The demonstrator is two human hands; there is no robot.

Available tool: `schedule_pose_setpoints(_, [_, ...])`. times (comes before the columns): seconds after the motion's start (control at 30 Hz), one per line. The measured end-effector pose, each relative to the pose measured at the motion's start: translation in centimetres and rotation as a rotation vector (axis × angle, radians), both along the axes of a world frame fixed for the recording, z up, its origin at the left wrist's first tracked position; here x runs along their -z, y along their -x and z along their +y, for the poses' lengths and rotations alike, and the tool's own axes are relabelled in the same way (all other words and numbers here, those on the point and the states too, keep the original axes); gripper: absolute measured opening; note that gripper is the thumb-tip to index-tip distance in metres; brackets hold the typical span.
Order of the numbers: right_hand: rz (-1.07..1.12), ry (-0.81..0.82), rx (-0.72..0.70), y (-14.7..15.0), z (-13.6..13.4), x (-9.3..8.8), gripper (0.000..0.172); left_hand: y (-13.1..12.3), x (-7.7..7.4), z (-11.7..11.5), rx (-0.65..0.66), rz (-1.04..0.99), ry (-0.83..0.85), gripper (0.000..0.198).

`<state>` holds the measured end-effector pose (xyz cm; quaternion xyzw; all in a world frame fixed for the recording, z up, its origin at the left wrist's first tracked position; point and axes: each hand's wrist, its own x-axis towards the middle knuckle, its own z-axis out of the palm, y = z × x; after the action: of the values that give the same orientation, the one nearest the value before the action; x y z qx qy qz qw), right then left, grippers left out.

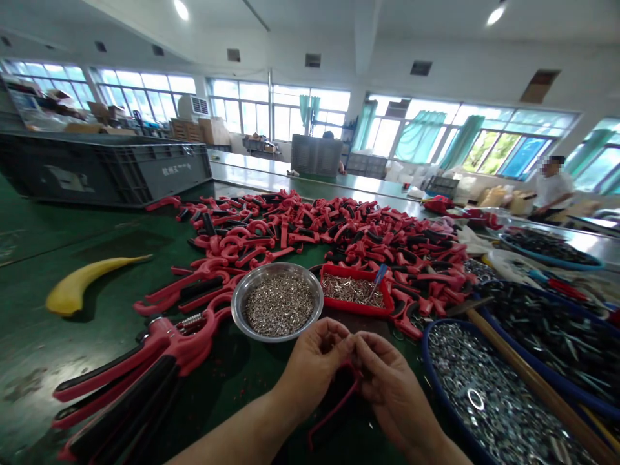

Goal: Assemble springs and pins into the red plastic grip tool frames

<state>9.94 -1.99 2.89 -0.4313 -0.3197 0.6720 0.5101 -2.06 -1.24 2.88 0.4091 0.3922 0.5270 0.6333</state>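
Note:
My left hand [314, 365] and my right hand [390, 381] meet low in the middle of the view, fingers curled and pinched together. Between and under them lies a red and black handle part [339, 400], mostly hidden by the hands. What the fingertips pinch is too small to make out. Just beyond my left hand stands a round steel bowl [238, 309] full of small metal pins. To its right sits a red tray [361, 309] with more pins and a blue-handled tool.
A big heap of red and black handles [339, 232] covers the green table [58, 336]. Assembled red tools [145, 361] lie at the left, near a yellow curved piece [82, 284]. Blue basins of washers [484, 394] and dark parts [557, 336], a wooden handle [523, 374], a grey crate [106, 168]; a person [552, 187] sits far right.

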Motion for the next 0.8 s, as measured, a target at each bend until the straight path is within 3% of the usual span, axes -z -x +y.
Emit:
schedule_pose_setpoints(0.13, [-0.036, -0.028, 0.058, 0.4, -0.2, 0.4, 0.031, -0.3, -0.1, -0.1, -0.011, -0.015, 0.039, 0.035])
schedule_pose_setpoints(0.23, [-0.212, -0.125, 0.06, 0.3, -0.2, 0.4, 0.029, -0.2, 0.1, 0.0, -0.023, 0.04, 0.062, 0.034])
schedule_pose_setpoints(0.43, [-1.045, -0.709, 0.06, -3.0, 0.7, 0.4, 0.016, 1.3, -0.1, 0.7, -0.081, 0.138, -0.011, 0.03])
schedule_pose_setpoints(0.53, [-1.344, -0.869, -0.039, -4.5, 0.7, 1.0, 0.014, 1.8, -0.4, 0.8, -0.062, 0.087, 0.025, 0.032])
schedule_pose_setpoints(0.8, [-1.472, -0.928, -0.134, -3.8, -0.2, 2.3, 0.023, 1.9, -0.7, 0.6, -0.009, -0.123, 0.122, 0.031])
